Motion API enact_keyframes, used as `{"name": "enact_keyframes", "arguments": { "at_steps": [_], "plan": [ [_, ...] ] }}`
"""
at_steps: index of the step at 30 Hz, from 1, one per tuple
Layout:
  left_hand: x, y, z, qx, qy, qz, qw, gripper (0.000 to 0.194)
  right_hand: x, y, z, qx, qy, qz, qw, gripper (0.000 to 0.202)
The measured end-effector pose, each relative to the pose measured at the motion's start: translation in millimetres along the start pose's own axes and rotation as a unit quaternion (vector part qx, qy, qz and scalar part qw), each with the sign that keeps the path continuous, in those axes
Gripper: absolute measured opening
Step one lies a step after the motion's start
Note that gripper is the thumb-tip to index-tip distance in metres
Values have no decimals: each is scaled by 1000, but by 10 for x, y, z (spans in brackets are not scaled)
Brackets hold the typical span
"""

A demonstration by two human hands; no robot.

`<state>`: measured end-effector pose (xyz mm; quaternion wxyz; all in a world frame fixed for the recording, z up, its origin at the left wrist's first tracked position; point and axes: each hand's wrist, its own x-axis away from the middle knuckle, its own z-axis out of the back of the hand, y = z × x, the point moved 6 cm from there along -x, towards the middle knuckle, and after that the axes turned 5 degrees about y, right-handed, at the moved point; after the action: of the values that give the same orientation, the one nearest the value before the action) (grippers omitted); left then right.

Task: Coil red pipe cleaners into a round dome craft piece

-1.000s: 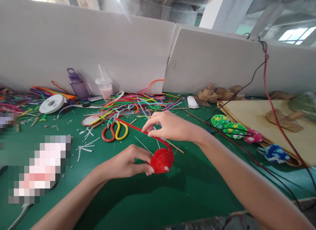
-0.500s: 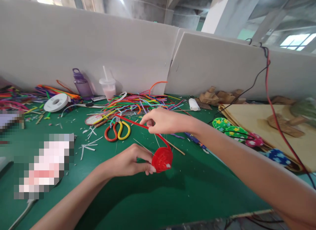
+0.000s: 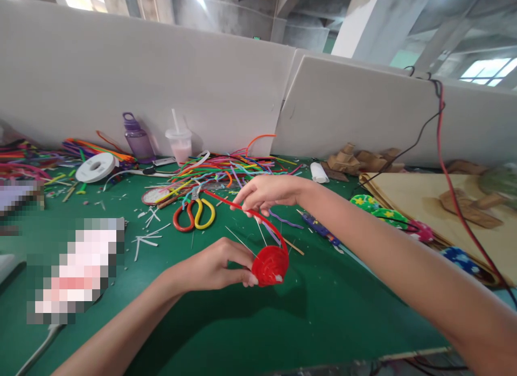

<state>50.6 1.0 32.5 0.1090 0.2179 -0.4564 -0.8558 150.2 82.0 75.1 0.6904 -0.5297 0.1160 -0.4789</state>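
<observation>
Between the thumb and fingers of my left hand [image 3: 226, 265] is a red coiled pipe-cleaner cone [image 3: 270, 265], held above the table with a small pale spot at its tip. Thin wires stick out from the cone's far side. A loose red pipe cleaner [image 3: 277, 229] curves up from the coil's right edge and runs away to the upper left. My right hand [image 3: 260, 195] pinches this strand partway along, above and beyond the cone. Scissors [image 3: 194, 213] with one red and one yellow handle lie on the table left of my right hand.
Many coloured pipe cleaners [image 3: 226, 166] are heaped at the back. Behind them stand a purple bottle [image 3: 139, 139] and a lidded cup [image 3: 180, 144]. A white ribbon spool [image 3: 96, 167] lies left. Flowered pieces [image 3: 388, 217] and cardboard [image 3: 428, 190] lie right, with hanging cables [image 3: 441, 144].
My right hand has slid slightly along the red strand, which now bows in a wider curve. The cone stays in my left hand; the whole view has shifted a little.
</observation>
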Motion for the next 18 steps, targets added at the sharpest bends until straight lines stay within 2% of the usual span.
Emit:
{"name": "enact_keyframes", "arguments": {
  "at_steps": [2, 4, 7, 14, 18],
  "plan": [
    [2, -3, -2, -3, -1, -1, 1000, 24, -63, 53, -26, -23, -45, -18, 999, 27],
    [5, -7, -4, -3, -4, 0, 1000, 24, -115, 104, -39, -30, -65, -29, 997, 28],
    [8, -11, -1, -5, -1, 3, 1000, 25, -154, 167, -16, -28, -54, -41, 997, 30],
    [2, -19, 10, 2, 2, 13, 1000, 25, -122, 184, 108, 1, 19, -40, 999, 33],
    [1, -24, 4, 6, 1, 15, 1000, 24, -150, 119, 63, 19, -19, -38, 999, 29]
  ]
}}
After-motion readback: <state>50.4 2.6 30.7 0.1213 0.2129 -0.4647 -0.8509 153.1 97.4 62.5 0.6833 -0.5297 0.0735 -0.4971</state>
